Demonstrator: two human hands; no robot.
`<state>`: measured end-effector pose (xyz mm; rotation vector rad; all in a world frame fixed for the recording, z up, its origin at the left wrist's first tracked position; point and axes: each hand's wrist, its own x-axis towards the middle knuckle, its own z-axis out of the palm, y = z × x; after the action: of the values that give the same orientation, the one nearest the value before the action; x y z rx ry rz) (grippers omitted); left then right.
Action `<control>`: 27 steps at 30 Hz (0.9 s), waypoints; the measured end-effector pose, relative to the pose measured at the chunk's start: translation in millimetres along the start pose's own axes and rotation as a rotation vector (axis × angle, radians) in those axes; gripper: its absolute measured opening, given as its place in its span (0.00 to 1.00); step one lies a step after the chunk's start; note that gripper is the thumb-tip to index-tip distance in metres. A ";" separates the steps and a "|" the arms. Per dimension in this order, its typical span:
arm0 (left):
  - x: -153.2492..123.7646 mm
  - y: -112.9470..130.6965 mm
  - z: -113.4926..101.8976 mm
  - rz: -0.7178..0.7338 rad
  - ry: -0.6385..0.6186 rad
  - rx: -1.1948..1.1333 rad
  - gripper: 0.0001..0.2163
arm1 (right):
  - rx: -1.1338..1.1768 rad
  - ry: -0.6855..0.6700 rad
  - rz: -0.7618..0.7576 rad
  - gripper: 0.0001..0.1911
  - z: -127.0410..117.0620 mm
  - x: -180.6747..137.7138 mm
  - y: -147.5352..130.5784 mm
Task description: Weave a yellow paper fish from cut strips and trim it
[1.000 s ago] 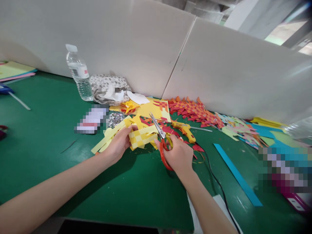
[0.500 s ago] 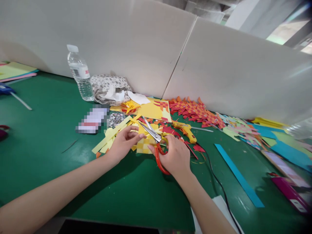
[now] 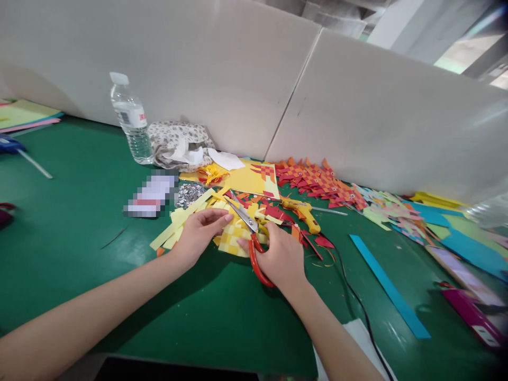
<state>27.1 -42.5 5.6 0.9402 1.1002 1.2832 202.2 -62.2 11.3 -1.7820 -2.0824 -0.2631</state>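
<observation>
My right hand [image 3: 281, 259] grips a pair of scissors [image 3: 257, 262] with red handles; the metal blades look closed and point up and to the left. Beneath the blades is a piece of woven yellow paper [image 3: 233, 241] in a checked pattern. My left hand [image 3: 202, 230] pinches this paper at its left edge, thumb close to the blades. Part of the woven piece is hidden behind the scissors and my right fingers. Loose yellow paper strips [image 3: 170, 233] lie just behind my left hand.
Behind the hands are a yellow glue gun [image 3: 304, 211] with a black cord, orange-red woven paper fish [image 3: 313, 182], and a bag of small googly eyes [image 3: 189, 196]. A water bottle [image 3: 130, 124] and blurred phone [image 3: 151, 196] stand left; a blue strip [image 3: 389, 286] lies right.
The scissor blades have closed, and the scissors and right hand have shifted slightly left. The woven paper has tilted, showing more of its checked face. The yellow strip upright at my left fingertips no longer shows.
</observation>
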 end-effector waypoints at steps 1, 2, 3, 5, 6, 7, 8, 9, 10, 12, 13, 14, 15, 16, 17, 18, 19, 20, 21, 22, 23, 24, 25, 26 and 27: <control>-0.1 0.7 0.4 -0.013 -0.008 -0.010 0.11 | -0.002 -0.001 0.000 0.23 0.2 0.0 -0.1; -0.1 1.3 0.6 -0.026 -0.013 -0.024 0.11 | -0.005 -0.001 -0.001 0.23 0.5 0.0 0.0; -0.1 1.9 0.7 -0.041 -0.021 -0.036 0.11 | -0.007 0.000 -0.002 0.23 0.8 0.1 0.2; 0.3 2.4 0.4 -0.058 -0.035 -0.057 0.12 | -0.012 0.005 -0.006 0.23 1.6 0.1 1.1; 0.6 2.4 -0.1 -0.061 -0.044 -0.063 0.13 | -0.015 0.007 -0.005 0.23 1.9 0.2 1.6; 1.0 2.2 -0.6 -0.060 -0.050 -0.064 0.13 | -0.020 0.007 -0.003 0.23 2.1 0.3 2.3; 1.3 2.0 -1.1 -0.057 -0.053 -0.060 0.14 | -0.023 0.008 0.000 0.22 2.2 0.5 3.0; 1.6 1.8 -1.5 -0.055 -0.053 -0.053 0.14 | -0.024 0.010 0.004 0.22 2.1 0.8 3.8; 1.8 1.5 -1.8 -0.054 -0.047 -0.048 0.14 | -0.022 0.014 0.008 0.23 1.9 1.3 4.6; 2.0 1.2 -2.2 -0.061 -0.032 -0.041 0.14 | -0.012 0.035 0.021 0.23 0.9 2.2 6.2; 2.1 1.0 -2.3 -0.063 -0.025 -0.044 0.14 | -0.004 0.046 0.029 0.23 0.2 2.5 6.9; 2.2 0.7 -2.5 -0.064 -0.021 -0.050 0.14 | 0.006 0.059 0.038 0.23 -0.6 2.8 7.3; 2.4 0.4 -2.8 -0.064 -0.018 -0.057 0.14 | 0.015 0.071 0.045 0.23 -1.4 2.9 7.4; 2.8 -0.1 -3.1 -0.065 -0.015 -0.062 0.14 | 0.023 0.083 0.047 0.22 -2.0 2.8 7.3; 3.3 -0.7 -3.6 -0.066 -0.010 -0.067 0.14 | 0.031 0.094 0.044 0.22 -2.5 2.6 7.0; 3.9 -1.4 -4.2 -0.066 -0.003 -0.070 0.15 | 0.036 0.107 0.036 0.21 -2.8 2.3 6.7; 4.8 -2.2 -4.8 -0.065 0.005 -0.074 0.15 | 0.036 0.122 0.028 0.21 -2.9 2.0 6.4; 5.7 -3.0 -5.5 -0.063 0.013 -0.079 0.14 | 0.033 0.137 0.018 0.21 -2.8 1.8 6.3; 6.7 -3.7 -6.1 -0.058 0.023 -0.088 0.14 | 0.030 0.152 0.009 0.21 -2.7 1.8 6.6; 7.7 -4.4 -6.6 -0.050 0.038 -0.102 0.14 | 0.029 0.170 0.003 0.21 -2.4 2.1 7.3; 8.6 -5.1 -7.0 -0.042 0.053 -0.119 0.14 | 0.032 0.189 0.001 0.21 -2.2 2.5 8.3; 9.4 -5.6 -7.3 -0.034 0.068 -0.135 0.13 | 0.038 0.208 0.003 0.21 -2.1 3.0 9.6; 9.9 -6.0 -7.5 -0.027 0.080 -0.150 0.14 | 0.046 0.223 0.008 0.21 -2.0 3.7 11.0; 10.3 -6.3 -7.5 -0.022 0.084 -0.162 0.14 | 0.053 0.233 0.015 0.21 -2.1 4.3 12.2; 10.4 -6.4 -7.3 -0.019 0.080 -0.171 0.14 | 0.057 0.234 0.023 0.21 -2.3 4.7 13.0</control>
<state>21.2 -33.1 -3.3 0.7549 1.0404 1.3862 214.8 -56.5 13.9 -1.6545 -1.8864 -0.3824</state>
